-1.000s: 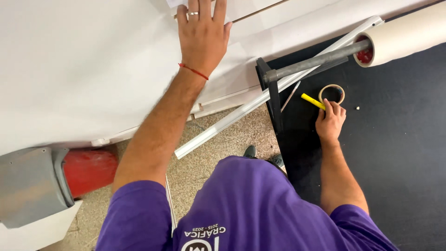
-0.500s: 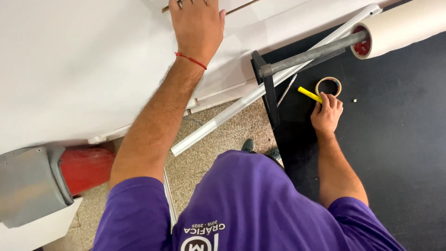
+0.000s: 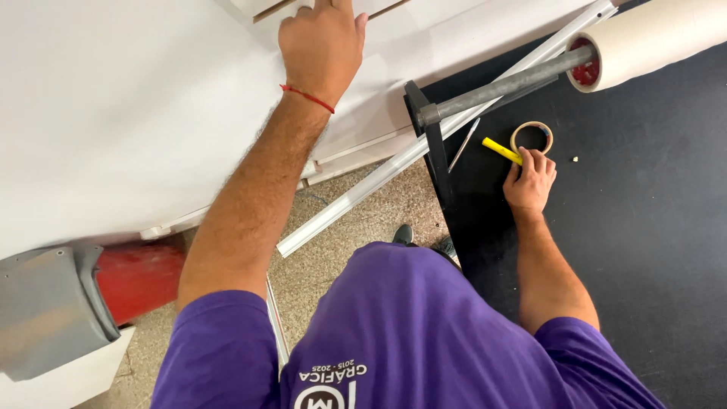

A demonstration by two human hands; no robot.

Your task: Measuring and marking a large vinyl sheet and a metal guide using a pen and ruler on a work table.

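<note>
While left hand (image 3: 322, 49) lies flat, open, on white board (image 3: 129, 113), right hand (image 3: 530, 182) grips yellow cutter (image 3: 501, 150) beside tape roll (image 3: 531, 137) on black mat (image 3: 651, 227).

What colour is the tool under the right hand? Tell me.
Yellow tool, head view.

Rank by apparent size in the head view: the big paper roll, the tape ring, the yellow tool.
1. Paper roll, largest, though cut off by the frame.
2. Tape ring.
3. Yellow tool, partly hidden under the right hand, so unsure against the ring.
</note>
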